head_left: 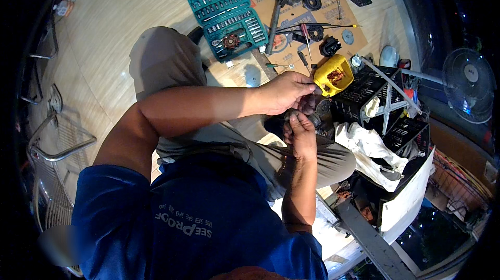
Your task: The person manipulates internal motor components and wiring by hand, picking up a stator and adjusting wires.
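My left hand (pixel 285 92) reaches across from the left. Its fingers are pinched together, and what is between them, if anything, is too dark to name. Just past its fingertips is a yellow cut-open plastic jug (pixel 327 88) with reddish-brown bits inside; I cannot tell whether the fingers touch it. Close below, my right hand (pixel 301 130) is closed with the thumb against the fingers, and whatever it grips is hidden. Dark parts lie in shadow around both hands, above my bent legs.
A teal socket set case (pixel 223 17) lies open at the far side. Beside it, cardboard (pixel 359 30) bears a hammer (pixel 276 14), screwdrivers and metal parts. To the right are black crates (pixel 359 90), white cloth (pixel 367 147) and a fan (pixel 470 79). A metal chair (pixel 57 160) stands left.
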Tool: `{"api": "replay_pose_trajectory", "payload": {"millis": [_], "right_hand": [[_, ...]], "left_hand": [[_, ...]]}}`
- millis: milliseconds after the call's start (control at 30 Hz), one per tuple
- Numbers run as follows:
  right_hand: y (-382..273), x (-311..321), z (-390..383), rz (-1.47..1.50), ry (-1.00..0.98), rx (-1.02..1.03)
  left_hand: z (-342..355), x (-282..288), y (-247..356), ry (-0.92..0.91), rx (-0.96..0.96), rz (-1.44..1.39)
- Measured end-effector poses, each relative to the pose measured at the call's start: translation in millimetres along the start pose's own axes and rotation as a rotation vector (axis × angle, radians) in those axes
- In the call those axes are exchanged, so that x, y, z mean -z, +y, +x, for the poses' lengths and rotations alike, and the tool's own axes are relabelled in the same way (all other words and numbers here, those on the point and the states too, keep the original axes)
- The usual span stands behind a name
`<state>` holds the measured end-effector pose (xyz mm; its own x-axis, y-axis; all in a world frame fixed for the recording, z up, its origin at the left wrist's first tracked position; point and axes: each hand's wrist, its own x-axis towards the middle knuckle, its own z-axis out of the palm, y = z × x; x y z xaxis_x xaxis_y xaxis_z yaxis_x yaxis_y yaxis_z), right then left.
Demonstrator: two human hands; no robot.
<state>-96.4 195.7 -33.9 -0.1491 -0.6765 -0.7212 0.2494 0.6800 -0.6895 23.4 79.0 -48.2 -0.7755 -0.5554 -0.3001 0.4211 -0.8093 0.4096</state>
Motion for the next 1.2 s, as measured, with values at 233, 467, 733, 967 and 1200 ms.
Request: {"api": "replay_pose_trajectory", "payload": {"millis": [233, 467, 733, 967, 1200], "right_hand": [[-35, 40, -8, 0.098, 0.015, -0.061], [-31, -1, -23, 0.107, 0.073, 0.095], [5, -13, -5, 0.147, 0.016, 0.086], [-4, 25, -3, -0.025, 0.012, 0.022], [-34, 33, -21, 0.033, 0.124, -0.002]], "left_hand": [[-6, -1, -4, -0.252, -0.204, 1.377], [-2, 0, -21, 0.178, -0.239, 1.299], [5, 5, -11, 0.041, 0.014, -0.046], [0, -1, -3, -0.079, 0.059, 0.472], [-8, -4, -9, -0.248, 0.001, 1.575]]}}
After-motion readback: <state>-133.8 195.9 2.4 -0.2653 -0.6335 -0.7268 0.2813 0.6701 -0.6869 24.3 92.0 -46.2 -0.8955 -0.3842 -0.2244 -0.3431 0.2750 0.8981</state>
